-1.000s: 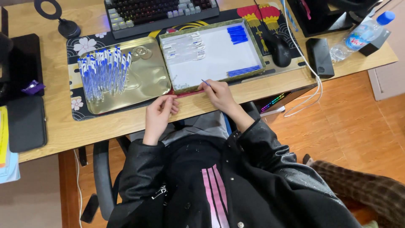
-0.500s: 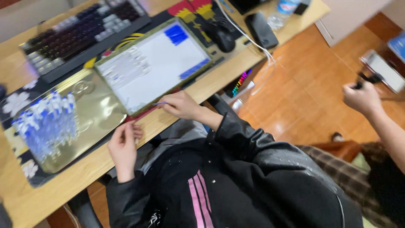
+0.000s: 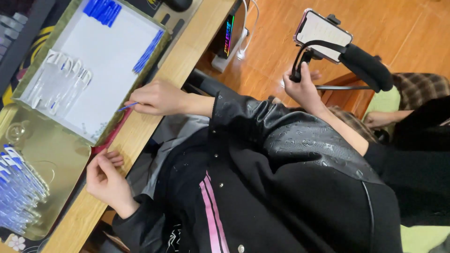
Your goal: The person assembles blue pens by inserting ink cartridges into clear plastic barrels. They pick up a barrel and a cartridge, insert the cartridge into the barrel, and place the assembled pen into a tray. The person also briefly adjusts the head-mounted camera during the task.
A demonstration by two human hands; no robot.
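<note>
Pinching a thin blue pen refill [image 3: 127, 107] between thumb and fingertips, the right hand [image 3: 157, 97] rests at the near edge of the white tray [image 3: 112, 51]. The refill's long axis points from the fingertips toward the tray, tip just over its rim. The left hand [image 3: 105, 177] lies loosely curled and grasps nothing, fingertips touching a red strip [image 3: 110, 136] at the desk edge [image 3: 154, 105]. Clear pen barrels [image 3: 61, 82] lie farther in on the tray; the right hand is nearer. Finished blue pens [image 3: 16, 192] fill the gold tray [image 3: 51, 164] beside the left hand.
</note>
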